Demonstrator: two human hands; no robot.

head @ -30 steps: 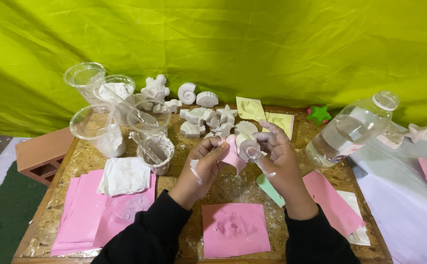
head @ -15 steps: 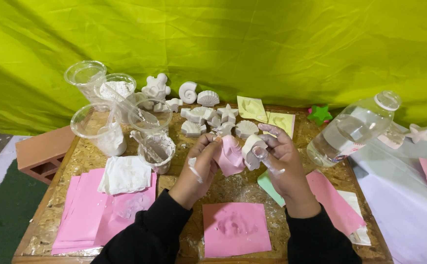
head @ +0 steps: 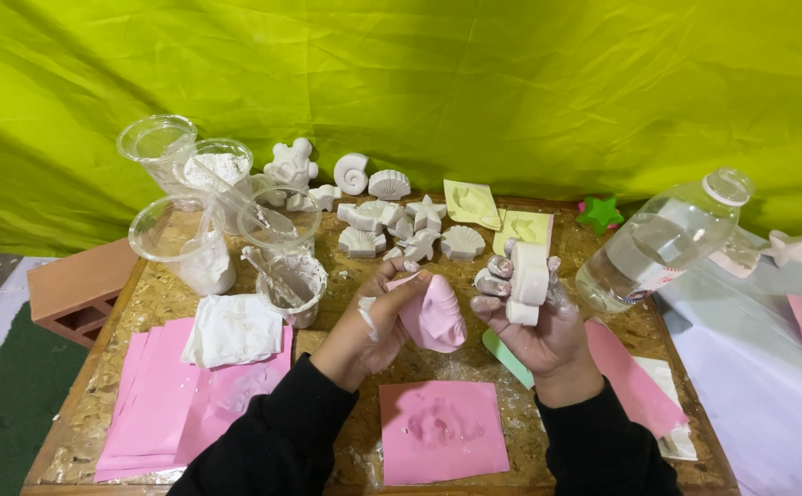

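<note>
Your left hand (head: 378,321) grip is closed on the pink mold (head: 435,312); your right hand (head: 534,317) is wrapped around the white plaster cast (head: 527,280), both above the table (head: 153,294). Flex the mold gently and hold the cast by its thick part.

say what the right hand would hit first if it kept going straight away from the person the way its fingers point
Probably the yellow mould lying just beyond the right hand and the white cast it holds, though depth is hard to judge from above.

White-and-red label (head: 641,280) on bottle (head: 662,241)
</note>
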